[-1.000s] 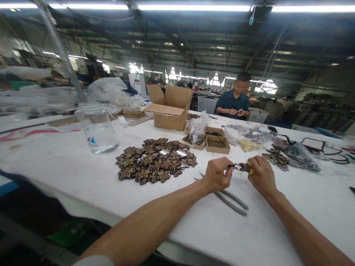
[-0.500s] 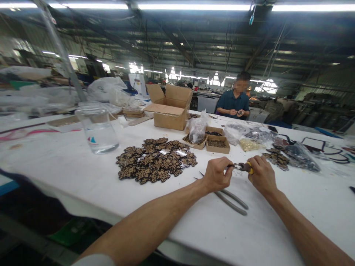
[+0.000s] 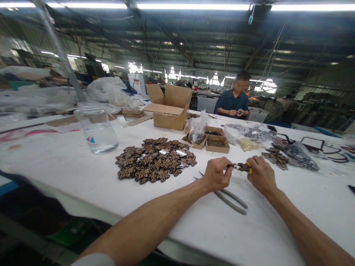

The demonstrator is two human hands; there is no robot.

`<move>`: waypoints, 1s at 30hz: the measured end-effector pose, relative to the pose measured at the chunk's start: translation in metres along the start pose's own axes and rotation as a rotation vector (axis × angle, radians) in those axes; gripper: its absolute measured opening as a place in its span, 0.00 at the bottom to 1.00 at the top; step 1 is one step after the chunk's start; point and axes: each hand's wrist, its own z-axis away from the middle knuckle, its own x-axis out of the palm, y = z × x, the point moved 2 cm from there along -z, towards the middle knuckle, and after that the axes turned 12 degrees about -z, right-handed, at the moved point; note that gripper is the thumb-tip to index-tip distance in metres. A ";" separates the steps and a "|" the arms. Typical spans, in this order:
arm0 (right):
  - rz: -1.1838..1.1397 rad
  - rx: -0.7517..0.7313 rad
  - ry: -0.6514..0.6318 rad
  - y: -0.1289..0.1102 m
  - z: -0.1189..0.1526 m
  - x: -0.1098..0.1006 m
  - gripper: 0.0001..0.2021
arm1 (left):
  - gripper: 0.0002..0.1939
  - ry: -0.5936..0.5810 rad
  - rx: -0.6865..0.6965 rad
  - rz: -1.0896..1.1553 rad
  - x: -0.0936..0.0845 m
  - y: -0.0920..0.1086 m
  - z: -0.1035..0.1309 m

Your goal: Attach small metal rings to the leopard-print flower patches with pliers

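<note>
My left hand (image 3: 218, 173) pinches a small dark piece, mostly hidden by the fingers. Wrapped round the yellow handles of dark pliers (image 3: 243, 167) is my right hand (image 3: 261, 174); the plier jaws meet the small piece at my left fingertips. Under my left wrist lie grey-handled long-nose pliers (image 3: 231, 201) on the white table (image 3: 210, 236). To the left of my hands spreads a pile of leopard-print pieces (image 3: 155, 160), a few with shiny silvery patches.
Beyond the pile stand an open cardboard box (image 3: 169, 120), small trays of metal bits (image 3: 217, 144) and a clear jug (image 3: 100, 135). Plastic bags (image 3: 302, 155) lie at the right. A person (image 3: 234, 100) sits across the table.
</note>
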 end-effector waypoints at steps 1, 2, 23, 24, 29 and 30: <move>0.002 0.003 -0.006 0.000 0.000 0.000 0.11 | 0.03 0.001 -0.001 -0.001 0.000 0.000 0.000; 0.004 0.005 -0.012 0.000 0.000 0.000 0.11 | 0.03 0.001 -0.003 -0.002 0.000 0.000 0.000; -0.177 0.035 0.158 0.051 0.014 0.011 0.29 | 0.21 -0.207 -0.705 0.939 0.017 -0.023 -0.003; -0.160 0.044 0.170 0.054 0.015 0.009 0.28 | 0.23 -0.220 -0.737 1.013 0.017 -0.024 -0.004; -0.090 0.100 0.196 0.068 0.020 0.006 0.28 | 0.25 -0.284 -0.836 1.239 0.011 -0.022 -0.004; -0.076 0.106 0.202 0.071 0.021 0.006 0.28 | 0.25 -0.304 -0.844 1.280 0.010 -0.022 -0.004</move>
